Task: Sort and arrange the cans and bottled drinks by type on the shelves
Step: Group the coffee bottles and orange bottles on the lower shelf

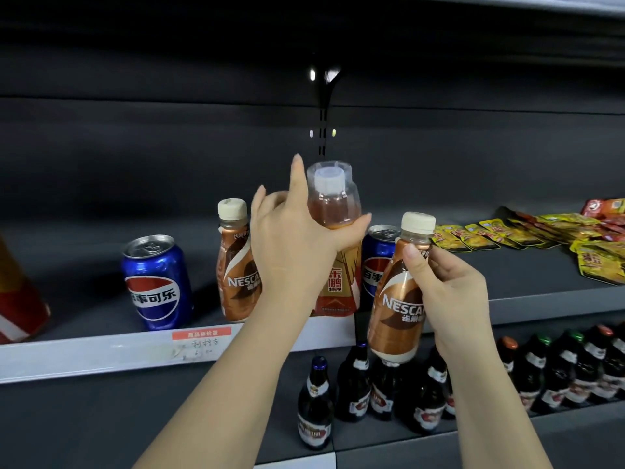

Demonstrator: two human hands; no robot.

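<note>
While both hands grip one bottle each, two Pepsi cans (156, 282) and one Nescafé bottle (236, 262) stand shelved.

Left hand (291, 245) and right hand (449, 292) each grip bottles.

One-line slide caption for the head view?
Left hand grips an energy drink bottle, right hand a Nescafe bottle, at the shelf.

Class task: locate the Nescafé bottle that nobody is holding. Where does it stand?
In the head view, the free Nescafé bottle stands upright on the upper shelf, left of centre, between a Pepsi can and the left hand.
</note>
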